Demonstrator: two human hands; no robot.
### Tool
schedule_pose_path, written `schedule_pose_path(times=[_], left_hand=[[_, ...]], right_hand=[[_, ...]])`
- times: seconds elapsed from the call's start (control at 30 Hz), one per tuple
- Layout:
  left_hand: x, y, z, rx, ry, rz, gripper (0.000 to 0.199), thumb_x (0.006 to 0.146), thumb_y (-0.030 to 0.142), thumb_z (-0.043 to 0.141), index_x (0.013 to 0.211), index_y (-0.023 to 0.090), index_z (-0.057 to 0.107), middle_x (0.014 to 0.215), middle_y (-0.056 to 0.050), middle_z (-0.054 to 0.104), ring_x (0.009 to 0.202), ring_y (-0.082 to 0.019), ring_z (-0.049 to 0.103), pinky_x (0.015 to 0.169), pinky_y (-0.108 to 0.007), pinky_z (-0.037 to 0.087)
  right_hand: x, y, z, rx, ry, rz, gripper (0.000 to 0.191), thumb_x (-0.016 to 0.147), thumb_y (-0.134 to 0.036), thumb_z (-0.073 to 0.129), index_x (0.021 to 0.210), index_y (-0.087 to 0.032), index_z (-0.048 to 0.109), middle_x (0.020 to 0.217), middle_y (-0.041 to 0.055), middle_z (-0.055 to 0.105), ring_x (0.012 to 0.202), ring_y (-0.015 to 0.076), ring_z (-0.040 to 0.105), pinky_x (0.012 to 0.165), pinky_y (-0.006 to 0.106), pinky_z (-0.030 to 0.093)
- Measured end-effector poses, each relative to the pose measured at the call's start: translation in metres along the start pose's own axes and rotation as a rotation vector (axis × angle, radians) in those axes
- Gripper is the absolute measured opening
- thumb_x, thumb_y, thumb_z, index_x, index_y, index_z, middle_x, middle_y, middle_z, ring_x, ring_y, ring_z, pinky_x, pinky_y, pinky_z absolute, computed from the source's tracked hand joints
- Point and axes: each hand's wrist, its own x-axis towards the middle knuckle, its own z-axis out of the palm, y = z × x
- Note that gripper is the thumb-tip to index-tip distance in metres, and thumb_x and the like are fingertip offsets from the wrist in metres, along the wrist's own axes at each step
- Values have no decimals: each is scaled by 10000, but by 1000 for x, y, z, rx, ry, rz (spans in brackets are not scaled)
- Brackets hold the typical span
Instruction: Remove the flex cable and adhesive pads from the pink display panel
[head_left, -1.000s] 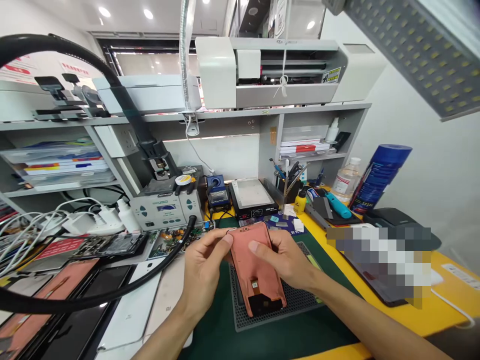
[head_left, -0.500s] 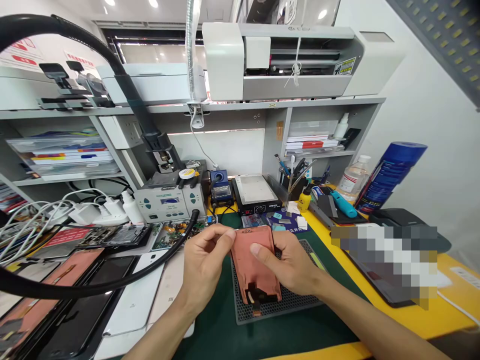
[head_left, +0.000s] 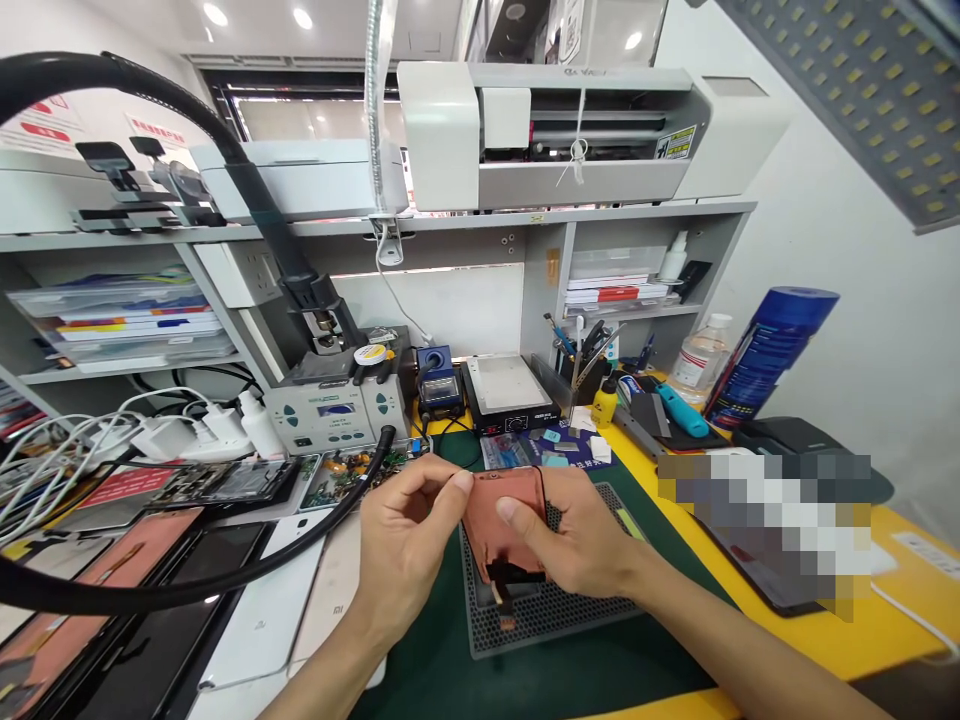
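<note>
Between my hands is a phone screen assembly (head_left: 499, 525) with a copper-coloured back, held tilted above a grey honeycomb-patterned mat (head_left: 562, 622). A dark ribbon cable (head_left: 502, 600) hangs from its lower end. My left hand (head_left: 416, 540) pinches the upper left corner between thumb and fingers. My right hand (head_left: 577, 530) grips the right side, its thumb lying flat on the copper back and its other fingers hidden behind.
Several phones and panels, among them a white phone back (head_left: 259, 610), lie at left below a black hose (head_left: 300, 560). A repair station (head_left: 330, 410) and a heating plate (head_left: 510, 395) stand behind. A blue spray can (head_left: 772, 355) leans at right.
The screen assembly has tipped, so its copper back looks shorter and its lower end sits higher. Both hands keep their hold. The whole view has shifted slightly.
</note>
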Motion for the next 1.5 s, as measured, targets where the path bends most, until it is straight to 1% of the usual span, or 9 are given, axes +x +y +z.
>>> schedule_pose_path(times=[0.23,0.5,0.63,0.77,0.93,1.13,1.5], left_hand=[[-2,7,0,137,17,88,168,919,231,648,755,214,682,705,41,614,655,-94,544,621,-167,444],[-2,6,1,182,16,146,176,937,216,606,787,213,699,746,26,651,705,-108,582,666,-172,472],[-2,7,1,197,29,142,183,924,218,615,757,203,688,708,29,628,660,-105,565,624,-172,462],[-2,8,2,201,32,135,184,914,217,622,742,195,683,696,22,617,644,-112,554,602,-187,454],[-2,7,3,199,24,108,180,915,227,629,745,195,677,693,23,611,643,-114,550,610,-196,450],[-3,5,1,188,15,102,185,926,225,608,758,198,679,713,23,619,667,-116,561,632,-193,454],[-2,5,3,212,33,95,182,914,237,619,748,193,678,700,20,619,652,-119,555,621,-204,449]], right_hand=[[1,5,1,-58,44,-37,270,1004,-319,513,866,-174,693,781,59,708,695,184,628,690,298,516],[2,5,-1,-61,36,-32,265,988,-279,511,854,-152,700,771,59,703,679,176,613,657,291,483],[2,6,1,-62,33,-42,264,985,-274,510,846,-155,700,746,49,687,658,169,594,649,290,473],[1,6,2,-72,29,-48,292,1002,-319,506,837,-170,695,705,38,664,624,168,569,630,293,474],[1,6,1,-75,17,-27,327,1018,-360,500,841,-174,701,751,57,698,671,184,613,684,309,520],[2,6,1,-77,20,1,332,1015,-368,510,845,-164,708,776,58,710,720,191,645,713,307,533],[3,4,0,-84,13,2,328,1013,-354,504,845,-156,706,784,64,713,723,192,645,712,309,534]])
